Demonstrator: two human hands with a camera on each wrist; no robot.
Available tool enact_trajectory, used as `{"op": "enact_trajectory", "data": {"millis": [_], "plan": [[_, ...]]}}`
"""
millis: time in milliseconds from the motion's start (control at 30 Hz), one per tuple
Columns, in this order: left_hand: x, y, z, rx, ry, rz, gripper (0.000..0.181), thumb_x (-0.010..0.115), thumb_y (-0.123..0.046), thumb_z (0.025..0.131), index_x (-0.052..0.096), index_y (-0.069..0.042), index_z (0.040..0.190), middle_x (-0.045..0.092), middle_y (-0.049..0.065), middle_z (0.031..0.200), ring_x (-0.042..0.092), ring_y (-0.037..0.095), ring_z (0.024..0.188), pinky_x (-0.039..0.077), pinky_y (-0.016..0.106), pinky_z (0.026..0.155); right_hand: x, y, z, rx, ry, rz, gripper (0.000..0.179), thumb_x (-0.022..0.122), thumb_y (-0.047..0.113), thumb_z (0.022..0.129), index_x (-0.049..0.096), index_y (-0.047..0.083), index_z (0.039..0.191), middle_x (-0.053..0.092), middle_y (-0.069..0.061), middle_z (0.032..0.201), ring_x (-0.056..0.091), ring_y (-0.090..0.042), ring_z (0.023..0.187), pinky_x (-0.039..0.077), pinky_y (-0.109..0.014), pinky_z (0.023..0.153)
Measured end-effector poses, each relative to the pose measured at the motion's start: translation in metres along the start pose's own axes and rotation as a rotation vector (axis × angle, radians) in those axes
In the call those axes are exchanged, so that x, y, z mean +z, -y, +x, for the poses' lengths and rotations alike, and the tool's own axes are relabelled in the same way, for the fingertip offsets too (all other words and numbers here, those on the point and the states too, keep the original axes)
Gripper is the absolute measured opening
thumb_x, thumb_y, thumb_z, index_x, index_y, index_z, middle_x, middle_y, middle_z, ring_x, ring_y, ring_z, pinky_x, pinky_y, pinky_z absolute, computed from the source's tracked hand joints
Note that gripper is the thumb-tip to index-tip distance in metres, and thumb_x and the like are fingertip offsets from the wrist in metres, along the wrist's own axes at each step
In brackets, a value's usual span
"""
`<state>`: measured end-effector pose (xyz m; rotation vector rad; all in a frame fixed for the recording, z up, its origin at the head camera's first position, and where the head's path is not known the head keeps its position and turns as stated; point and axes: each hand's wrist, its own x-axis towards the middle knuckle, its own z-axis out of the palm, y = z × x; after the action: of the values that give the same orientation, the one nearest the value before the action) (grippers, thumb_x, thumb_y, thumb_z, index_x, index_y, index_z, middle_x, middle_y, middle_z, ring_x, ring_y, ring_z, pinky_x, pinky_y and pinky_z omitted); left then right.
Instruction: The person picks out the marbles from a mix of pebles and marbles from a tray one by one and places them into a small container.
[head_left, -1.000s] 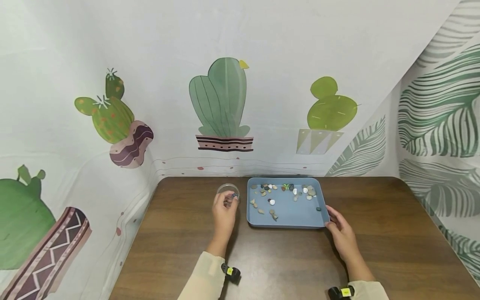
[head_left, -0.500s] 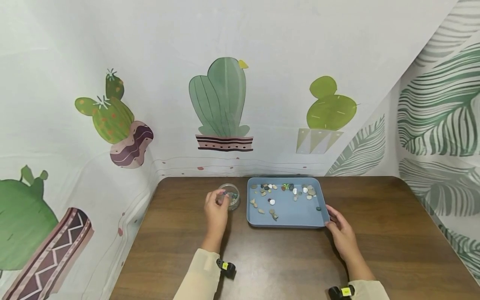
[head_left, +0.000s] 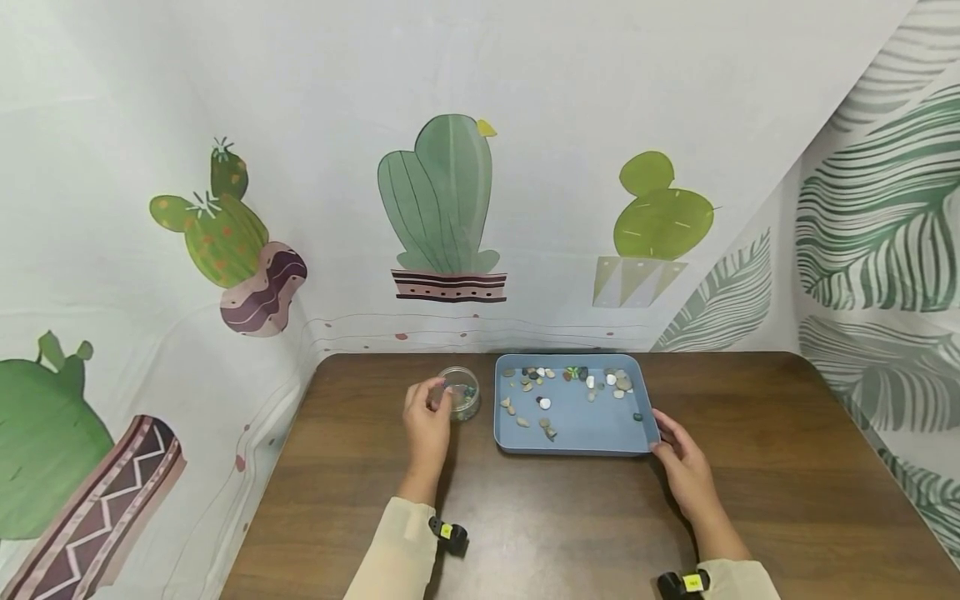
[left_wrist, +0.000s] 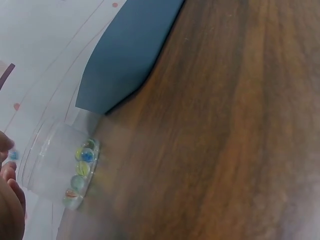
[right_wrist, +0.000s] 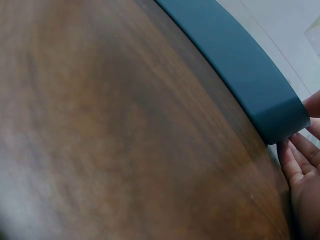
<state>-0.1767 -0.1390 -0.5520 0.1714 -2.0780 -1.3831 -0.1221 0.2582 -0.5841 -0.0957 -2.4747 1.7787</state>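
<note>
My left hand (head_left: 427, 427) pinches a small blue glass marble (left_wrist: 13, 154) between thumb and fingertips, at the near left rim of a clear round jar (head_left: 468, 406). Several glass marbles (left_wrist: 82, 168) lie on the jar's bottom. To the right, a blue tray (head_left: 581, 433) holds scattered pebbles; a white one (head_left: 545, 403) lies left of its middle and a dark one (head_left: 637, 417) near its right wall. My right hand (head_left: 688, 475) grips the tray's near right corner, thumb at the rim and fingers along the outer wall.
Both the jar and the tray stand on a brown wooden table (head_left: 570, 525), near its back edge. Behind it hangs a white cloth (head_left: 555, 208) printed with cacti. A black camera is strapped on each wrist.
My left hand has moved left and slightly down, from over the jar to its near left rim, with the marble still pinched. The right hand and tray have stayed put.
</note>
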Motion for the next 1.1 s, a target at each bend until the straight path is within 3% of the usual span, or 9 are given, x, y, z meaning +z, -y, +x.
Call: {"op": "enact_trajectory", "data": {"millis": [200,533,800,1100], "plan": [[-0.001,0.001,0.0,-0.029,-0.012,-0.026,0.023,0.073,-0.021,0.093,0.075,-0.009,0.113,0.062,0.009,0.109,0.049,0.005,0.072,0.043,0.013,0.061,0.0,-0.001,0.0,-0.01,-0.008,0.0,0.05,0.05,0.01,0.104,0.043,0.013,0.153,0.046,-0.02,0.154,0.045,0.012,0.119,0.039,0.002,0.091],[-0.001,-0.002,-0.001,-0.042,-0.001,-0.038,0.023,0.072,-0.017,0.094,0.074,-0.007,0.114,0.063,0.009,0.108,0.05,0.007,0.073,0.043,0.014,0.062,0.001,-0.001,0.0,-0.022,-0.008,0.008,0.049,0.05,0.009,0.104,0.044,0.012,0.153,0.046,-0.021,0.154,0.046,0.012,0.12,0.039,0.001,0.091],[0.002,-0.009,-0.006,-0.009,0.03,-0.065,0.023,0.071,-0.012,0.093,0.073,-0.001,0.113,0.064,0.011,0.1,0.051,0.007,0.074,0.043,0.014,0.062,0.0,0.0,0.001,-0.006,-0.004,-0.006,0.049,0.051,0.01,0.104,0.043,0.013,0.153,0.046,-0.02,0.154,0.045,0.012,0.12,0.039,0.001,0.091],[0.011,-0.022,-0.016,0.029,0.076,-0.045,0.011,0.07,-0.007,0.092,0.073,-0.006,0.104,0.064,0.007,0.091,0.057,0.006,0.078,0.05,0.016,0.065,-0.001,-0.001,0.001,-0.007,0.002,-0.006,0.049,0.05,0.011,0.105,0.043,0.014,0.153,0.046,-0.019,0.154,0.045,0.013,0.121,0.039,0.001,0.091]]}}
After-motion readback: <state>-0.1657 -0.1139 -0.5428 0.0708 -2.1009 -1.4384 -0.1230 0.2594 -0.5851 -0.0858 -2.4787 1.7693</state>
